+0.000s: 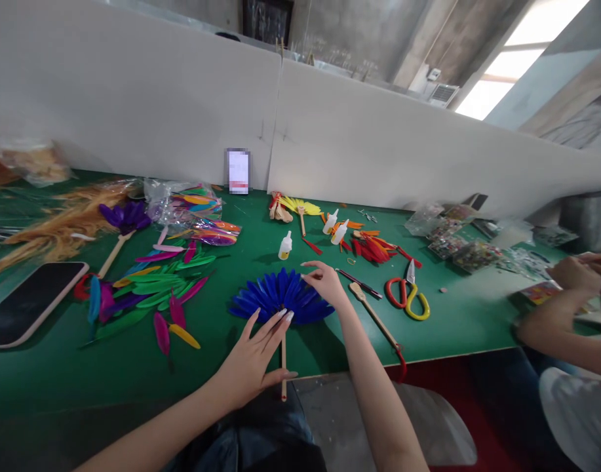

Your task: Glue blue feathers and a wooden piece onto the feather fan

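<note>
On the green table [457, 328], near its front edge, lies a blue feather fan [263, 293]. The left hand [255, 357] rests over its base, fingers extended and slightly parted; the right hand [326, 286] has fingertips nearly together beside the feathers, whether gripping one cannot be told.

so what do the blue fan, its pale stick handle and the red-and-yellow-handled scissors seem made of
Blue spread fan: probably feathers, slightly glossy, judging by slim overlapping shapes. Pale straight stick: likely bare wood, matte, from its tan colour. Red-and-yellow-handled scissors: grey, shiny blades, probably metal; smooth handles, plastic or rubber-coated.
</note>
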`<state>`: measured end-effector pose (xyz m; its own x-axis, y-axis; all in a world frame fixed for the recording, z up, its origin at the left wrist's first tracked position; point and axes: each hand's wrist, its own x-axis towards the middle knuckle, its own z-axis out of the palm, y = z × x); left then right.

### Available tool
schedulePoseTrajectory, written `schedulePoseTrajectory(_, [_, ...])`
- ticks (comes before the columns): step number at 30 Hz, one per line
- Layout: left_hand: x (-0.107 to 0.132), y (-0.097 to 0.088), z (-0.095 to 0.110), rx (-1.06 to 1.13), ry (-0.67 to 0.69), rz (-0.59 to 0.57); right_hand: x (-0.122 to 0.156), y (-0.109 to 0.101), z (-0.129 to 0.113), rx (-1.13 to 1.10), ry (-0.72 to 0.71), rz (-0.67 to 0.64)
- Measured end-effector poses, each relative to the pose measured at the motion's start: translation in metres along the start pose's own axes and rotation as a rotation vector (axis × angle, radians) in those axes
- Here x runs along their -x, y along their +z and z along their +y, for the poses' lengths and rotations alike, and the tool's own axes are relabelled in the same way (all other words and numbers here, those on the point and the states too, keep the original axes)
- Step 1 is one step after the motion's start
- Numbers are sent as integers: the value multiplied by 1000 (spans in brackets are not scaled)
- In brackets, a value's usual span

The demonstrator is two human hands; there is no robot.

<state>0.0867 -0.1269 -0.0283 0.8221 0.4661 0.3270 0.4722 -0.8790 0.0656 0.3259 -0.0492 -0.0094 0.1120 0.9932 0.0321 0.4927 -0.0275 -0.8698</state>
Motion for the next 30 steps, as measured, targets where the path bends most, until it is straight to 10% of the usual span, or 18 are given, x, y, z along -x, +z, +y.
schedulePoseTrajectory(30, [2, 4, -2, 16, 8, 35, 25, -3, 3, 35, -11, 116])
